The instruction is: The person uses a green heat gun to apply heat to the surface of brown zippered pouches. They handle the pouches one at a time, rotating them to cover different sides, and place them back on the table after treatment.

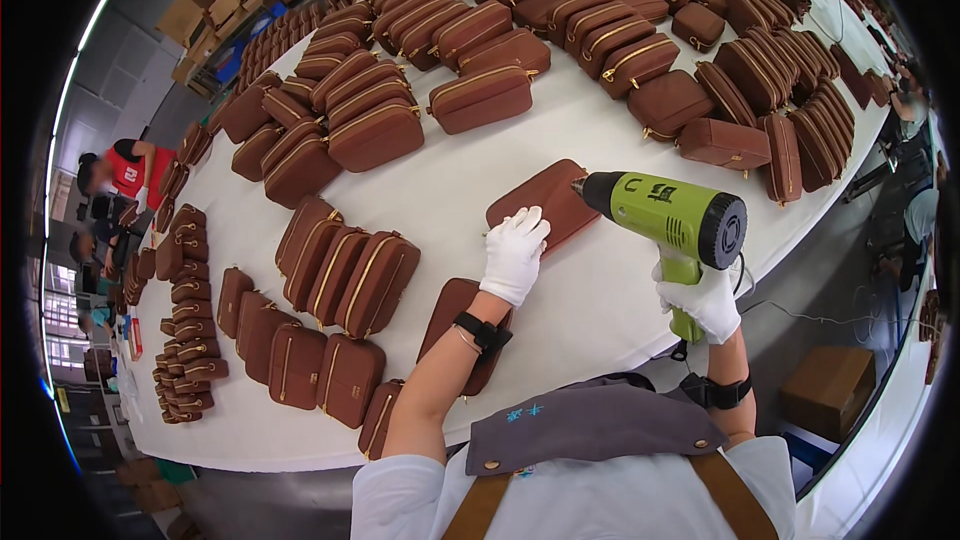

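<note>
My right hand, in a white glove, is wrapped round the handle of a green heat gun with a black nozzle and black rear cap. The nozzle points left, with its tip at the right part of a brown leather bag lying flat on the table. At that bag's left end, my white-gloved left hand grips it, fingers bent over the top and thumb by the edge. Beside my left wrist lies another brown bag, partly hidden under the forearm.
Rows of brown zipped bags cover the far side of the white table, with more bags grouped at the left. A cord trails off to the right. A cardboard box stands on the floor there. A person in red works far left.
</note>
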Demonstrator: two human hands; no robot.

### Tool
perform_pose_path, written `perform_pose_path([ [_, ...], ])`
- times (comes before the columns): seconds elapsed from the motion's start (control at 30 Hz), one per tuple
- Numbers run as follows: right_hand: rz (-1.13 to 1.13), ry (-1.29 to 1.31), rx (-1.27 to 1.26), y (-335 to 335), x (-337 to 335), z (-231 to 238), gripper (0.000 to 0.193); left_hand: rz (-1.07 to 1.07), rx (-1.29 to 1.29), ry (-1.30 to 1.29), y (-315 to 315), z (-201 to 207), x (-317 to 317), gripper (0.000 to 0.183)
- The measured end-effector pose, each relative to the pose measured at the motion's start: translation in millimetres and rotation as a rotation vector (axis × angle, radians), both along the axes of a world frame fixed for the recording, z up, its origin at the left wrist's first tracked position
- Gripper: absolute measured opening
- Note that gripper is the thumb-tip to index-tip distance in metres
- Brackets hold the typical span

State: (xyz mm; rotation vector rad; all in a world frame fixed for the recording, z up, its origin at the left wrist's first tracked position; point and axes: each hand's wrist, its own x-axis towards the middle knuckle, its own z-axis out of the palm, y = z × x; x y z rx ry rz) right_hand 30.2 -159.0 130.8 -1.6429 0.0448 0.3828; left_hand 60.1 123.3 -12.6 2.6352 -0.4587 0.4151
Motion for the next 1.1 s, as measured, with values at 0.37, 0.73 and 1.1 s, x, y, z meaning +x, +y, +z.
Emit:
perform_pose_path([
  [0.37, 0.002, -0.009, 0.006, 1, 5, -3, 0.047, 0.03, 0.298, 0.558, 14, 46, 52, 0.091],
  [0.73, -0.064, -0.04, -0.057, -13, 5, -3, 0.043, 0.185, 0.172, 0.399, 17, 43, 40, 0.097],
  [1.1, 0.328, 0.029, -0.027, -7, -21, -10, 0.037, 0.422, -0.913, 0.565, 101, -49, 38, 0.049],
])
